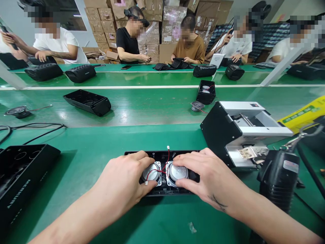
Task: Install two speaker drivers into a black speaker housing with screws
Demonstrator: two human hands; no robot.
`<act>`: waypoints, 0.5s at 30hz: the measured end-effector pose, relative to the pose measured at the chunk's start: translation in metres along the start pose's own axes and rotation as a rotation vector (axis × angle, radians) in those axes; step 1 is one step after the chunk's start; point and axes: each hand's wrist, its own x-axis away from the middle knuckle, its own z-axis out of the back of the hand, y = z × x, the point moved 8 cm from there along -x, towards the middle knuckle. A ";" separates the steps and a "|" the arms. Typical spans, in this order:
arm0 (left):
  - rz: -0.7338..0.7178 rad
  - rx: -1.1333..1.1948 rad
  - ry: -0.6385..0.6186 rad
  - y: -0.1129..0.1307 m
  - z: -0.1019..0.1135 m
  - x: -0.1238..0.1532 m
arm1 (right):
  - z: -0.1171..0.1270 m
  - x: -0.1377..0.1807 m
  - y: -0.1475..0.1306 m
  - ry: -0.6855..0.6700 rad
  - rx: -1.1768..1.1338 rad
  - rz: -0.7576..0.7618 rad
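Note:
A black speaker housing [162,156] lies open on the green table in front of me. Two round silver speaker drivers sit side by side in it, the left driver [151,172] and the right driver [178,173]. Thin red and white wires [166,162] run between them. My left hand [122,184] is curled round the left driver, thumb and fingers pinching its edges. My right hand [203,176] grips the right driver the same way.
A white and black machine [238,130] stands right of the housing, with a black tool [279,176] in front of it. Another black housing [20,169] lies at my left. Further housings [87,101] and loose drivers [197,106] lie on the belt. Several people work across it.

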 end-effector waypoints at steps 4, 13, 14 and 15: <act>0.031 -0.002 -0.013 0.000 0.001 0.001 | 0.000 0.001 0.000 0.004 -0.006 -0.006; 0.048 0.016 -0.020 0.000 0.002 0.003 | 0.000 0.001 0.001 0.036 -0.006 -0.002; 0.047 0.018 -0.021 0.000 0.003 0.003 | 0.000 0.002 0.001 0.038 -0.005 -0.003; 0.045 0.020 -0.022 0.001 0.003 0.003 | 0.000 0.002 0.002 0.040 -0.004 -0.003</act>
